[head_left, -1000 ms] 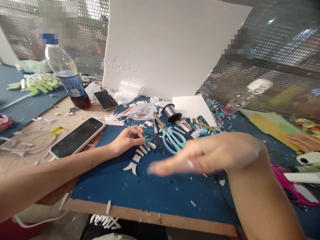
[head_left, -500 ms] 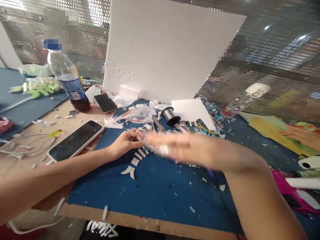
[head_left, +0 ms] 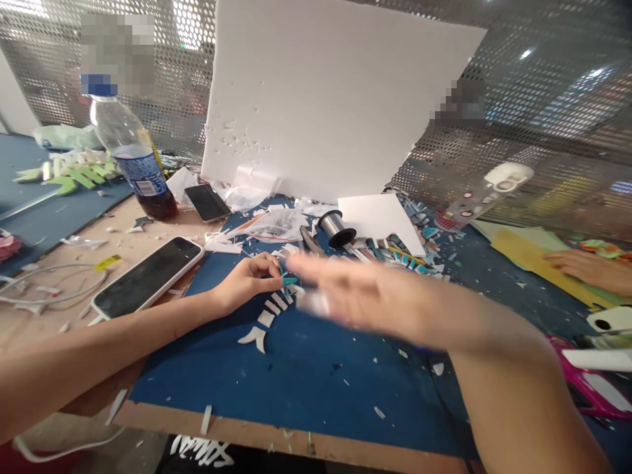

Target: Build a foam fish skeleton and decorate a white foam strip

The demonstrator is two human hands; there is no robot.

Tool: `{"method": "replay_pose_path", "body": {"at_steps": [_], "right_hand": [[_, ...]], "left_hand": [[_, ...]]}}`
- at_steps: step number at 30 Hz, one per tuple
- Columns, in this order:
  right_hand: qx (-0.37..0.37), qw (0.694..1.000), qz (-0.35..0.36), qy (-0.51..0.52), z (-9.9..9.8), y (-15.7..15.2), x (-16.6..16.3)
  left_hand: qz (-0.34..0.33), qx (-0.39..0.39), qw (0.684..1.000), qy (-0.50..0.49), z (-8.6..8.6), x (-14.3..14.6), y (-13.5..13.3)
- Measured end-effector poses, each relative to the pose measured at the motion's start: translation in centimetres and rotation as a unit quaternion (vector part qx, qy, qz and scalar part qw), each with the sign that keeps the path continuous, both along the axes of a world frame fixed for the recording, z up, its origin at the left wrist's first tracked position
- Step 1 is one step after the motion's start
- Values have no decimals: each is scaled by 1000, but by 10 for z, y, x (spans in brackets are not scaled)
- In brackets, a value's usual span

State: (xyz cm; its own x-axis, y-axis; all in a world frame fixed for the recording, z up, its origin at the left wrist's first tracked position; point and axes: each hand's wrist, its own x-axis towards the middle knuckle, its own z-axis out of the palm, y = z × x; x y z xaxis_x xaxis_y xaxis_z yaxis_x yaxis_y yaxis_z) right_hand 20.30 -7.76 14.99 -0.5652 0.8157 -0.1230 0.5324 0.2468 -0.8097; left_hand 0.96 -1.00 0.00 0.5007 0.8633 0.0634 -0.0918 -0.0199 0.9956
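My left hand (head_left: pixel 247 282) rests on the blue mat (head_left: pixel 296 368), its fingertips pinched on a small teal piece (head_left: pixel 289 281) at the head end of a white fish-bone row of foam pieces (head_left: pixel 266 319). My right hand (head_left: pixel 365 299) hovers flat above the mat just right of the left fingers. It is smeared by motion, fingers stretched out, with nothing seen in it. It hides the scissors that lay behind it.
A phone (head_left: pixel 143 280) lies left of the mat, a smaller phone (head_left: pixel 207 202) and a cola bottle (head_left: pixel 133 164) behind it. A white foam board (head_left: pixel 326 99) leans at the back, a wire spool (head_left: pixel 336 228) before it. Another person's hand (head_left: pixel 587 268) rests on coloured sheets, right.
My right hand has swept left across the mat towards my left fingers, covering the scissors. My left hand keeps its pinch in place.
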Motion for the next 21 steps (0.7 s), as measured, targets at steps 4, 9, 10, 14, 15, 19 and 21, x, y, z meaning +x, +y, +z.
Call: {"method": "replay_pose_path", "body": {"at_steps": [4,9,10,14,15,19,21], "right_hand": [[70,994,-84,2,-5,1,2],[-12,994,65,-82,0,-5,3],[13,996,-13,-87,0,-4,2],[-13,996,30,-85,0,-2,-2],[-49,987,122,-91,1,-2,-3],[-38,995,29,-83,-3,-1,-4],[14,992,-106,-71,-6,0,-4]], "left_hand": [[1,-3,1000,-5,-1,0,0],[-1,-7,1000,-8,-2,0,0],[-2,-7,1000,-8,-2,0,0],[-3,-5,1000,-6,-1,1,1],[-2,-5,1000,-6,-1,0,1],[-2,-4,1000,-4,0,0,0],[-2,-5,1000,-4,0,0,0]]}}
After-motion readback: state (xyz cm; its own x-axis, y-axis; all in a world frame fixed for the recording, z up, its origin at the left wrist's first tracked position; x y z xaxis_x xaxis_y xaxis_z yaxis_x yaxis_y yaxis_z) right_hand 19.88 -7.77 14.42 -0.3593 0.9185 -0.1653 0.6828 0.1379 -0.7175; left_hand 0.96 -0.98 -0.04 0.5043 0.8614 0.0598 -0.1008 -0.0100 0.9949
